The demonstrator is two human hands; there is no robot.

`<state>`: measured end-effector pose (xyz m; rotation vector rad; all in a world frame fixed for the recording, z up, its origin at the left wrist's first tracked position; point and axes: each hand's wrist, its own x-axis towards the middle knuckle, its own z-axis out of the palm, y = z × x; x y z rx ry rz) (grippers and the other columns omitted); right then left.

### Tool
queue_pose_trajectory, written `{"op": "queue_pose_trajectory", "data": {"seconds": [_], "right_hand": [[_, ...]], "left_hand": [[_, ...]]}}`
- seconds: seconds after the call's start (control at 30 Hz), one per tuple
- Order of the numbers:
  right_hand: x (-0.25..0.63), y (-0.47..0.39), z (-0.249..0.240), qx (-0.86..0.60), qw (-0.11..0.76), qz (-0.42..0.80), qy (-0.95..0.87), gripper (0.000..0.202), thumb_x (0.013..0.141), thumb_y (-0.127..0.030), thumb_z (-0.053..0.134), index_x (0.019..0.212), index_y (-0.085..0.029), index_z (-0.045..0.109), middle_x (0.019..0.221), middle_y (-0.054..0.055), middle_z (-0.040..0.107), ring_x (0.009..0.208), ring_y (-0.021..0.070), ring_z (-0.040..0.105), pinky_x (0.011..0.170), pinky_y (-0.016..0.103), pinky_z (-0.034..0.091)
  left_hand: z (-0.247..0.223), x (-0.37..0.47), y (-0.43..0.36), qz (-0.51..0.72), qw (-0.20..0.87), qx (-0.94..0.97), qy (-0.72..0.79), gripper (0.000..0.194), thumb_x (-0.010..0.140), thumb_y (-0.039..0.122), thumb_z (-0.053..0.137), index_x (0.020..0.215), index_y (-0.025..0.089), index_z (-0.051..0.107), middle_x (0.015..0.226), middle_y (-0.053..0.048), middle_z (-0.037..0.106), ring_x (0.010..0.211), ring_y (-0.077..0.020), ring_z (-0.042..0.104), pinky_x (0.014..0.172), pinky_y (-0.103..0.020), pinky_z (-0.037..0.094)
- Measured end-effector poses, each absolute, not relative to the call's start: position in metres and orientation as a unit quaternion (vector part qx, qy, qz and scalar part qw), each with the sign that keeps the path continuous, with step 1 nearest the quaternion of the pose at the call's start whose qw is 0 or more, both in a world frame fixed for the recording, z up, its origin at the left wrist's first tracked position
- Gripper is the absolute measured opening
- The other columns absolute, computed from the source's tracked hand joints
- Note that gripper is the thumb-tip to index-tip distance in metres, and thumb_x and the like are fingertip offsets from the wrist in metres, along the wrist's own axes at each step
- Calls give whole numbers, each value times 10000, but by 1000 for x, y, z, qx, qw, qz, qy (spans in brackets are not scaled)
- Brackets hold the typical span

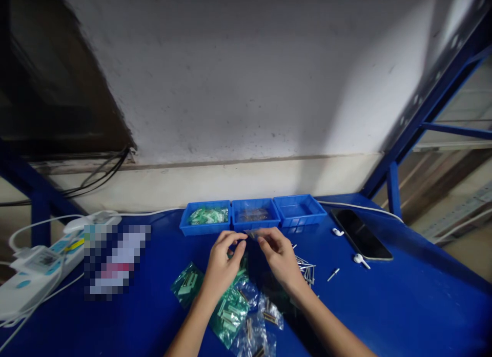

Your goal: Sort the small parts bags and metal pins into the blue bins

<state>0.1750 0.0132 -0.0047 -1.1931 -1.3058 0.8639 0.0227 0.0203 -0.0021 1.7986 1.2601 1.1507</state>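
Observation:
A small clear plastic bag [252,234] is held up in front of the blue bins. My right hand [282,257] grips its right side between thumb and fingers. At the left edge of this bag, my left hand [226,259] has thumb and index finger drawn together on it; the exact contact is small and blurred. Green plastic bags [229,316] with pale plugs inside lie below my left hand. Clear bags [270,313] with brownish metal parts spread between my forearms. Loose silver rivets [306,269] lie in a pile, partly hidden behind my right hand.
Three blue bins line the wall: the left bin [205,230] holds green bags, the middle bin [257,225] clear bags, the right bin [302,221] nothing visible. A phone [363,234], earbuds [359,259] and a single rivet [333,274] lie right. A power strip [49,275] with cables stands left.

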Motion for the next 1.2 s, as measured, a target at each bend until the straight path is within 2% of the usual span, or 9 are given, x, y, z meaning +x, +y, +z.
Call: {"op": "queue_pose_trajectory", "data": {"seconds": [0.17, 0.37, 0.5, 0.73, 0.87, 0.93, 1.0, 1.1, 1.2], "right_hand": [[175, 11, -6, -490, 547, 287, -615, 100, 818, -241, 501, 799, -185, 581, 795, 28, 560, 718, 151, 533, 641, 254, 419], [172, 4, -4, -458, 508, 193, -703, 160, 827, -138, 464, 825, -205, 609, 978, 61, 488, 972, 178, 509, 835, 284, 418], [173, 6, -4, -463, 517, 190, -694, 175, 836, -112, 428, 901, -205, 560, 947, 58, 502, 922, 170, 518, 811, 287, 419], [174, 12, -10, -468, 526, 245, -666, 121, 867, -195, 421, 773, -198, 496, 768, 22, 509, 708, 145, 488, 663, 264, 394], [166, 8, -5, -447, 542, 394, -592, 101, 801, -252, 504, 720, -193, 519, 734, 12, 526, 697, 147, 500, 643, 260, 399], [165, 6, 0, -412, 545, 506, -526, 104, 758, -278, 547, 816, -195, 568, 781, 17, 572, 710, 154, 533, 631, 258, 413], [166, 7, 4, -383, 539, 571, -486, 242, 750, -325, 568, 955, -199, 592, 827, 27, 609, 716, 162, 557, 619, 261, 421], [172, 11, 5, -413, 525, 540, -511, 294, 758, -420, 595, 929, -182, 623, 785, 33, 623, 696, 166, 564, 621, 269, 430], [179, 13, 9, -475, 524, 421, -568, 267, 782, -430, 587, 832, -173, 636, 769, 39, 625, 700, 167, 567, 647, 284, 445]], "left_hand": [[-1, 26, 21, 445, 571, 511, 464, 500, 836, 564, 433, 950, 127, 649, 794, -72, 626, 701, -156, 583, 565, -232, 407], [-4, 22, 21, 443, 637, 466, 426, 388, 714, 327, 679, 1055, 152, 621, 822, -48, 656, 741, -142, 591, 652, -224, 422], [-4, 15, 25, 482, 582, 472, 454, 398, 737, 343, 656, 1092, 165, 624, 855, -46, 659, 779, -153, 586, 699, -239, 437], [-2, 6, 32, 561, 414, 510, 505, 285, 790, 382, 589, 979, 173, 629, 940, -65, 647, 871, -196, 596, 747, -279, 465], [-1, 12, 24, 546, 267, 633, 480, 144, 833, 276, 525, 831, 193, 643, 963, -64, 585, 925, -195, 571, 802, -308, 470], [-1, 16, 20, 522, 221, 683, 460, 171, 841, 206, 488, 791, 204, 651, 1023, -70, 554, 1004, -204, 546, 868, -337, 457], [-3, 18, 17, 499, 199, 716, 446, 224, 841, 154, 454, 771, 210, 659, 1099, -77, 519, 1064, -211, 523, 884, -345, 455], [-6, 20, 18, 473, 188, 737, 445, 294, 850, 116, 404, 756, 214, 665, 1140, -80, 489, 1110, -215, 497, 870, -332, 462], [-4, 19, 20, 433, 207, 755, 447, 312, 880, 136, 371, 843, 227, 668, 1078, -77, 529, 1076, -197, 514, 898, -332, 443]]}}
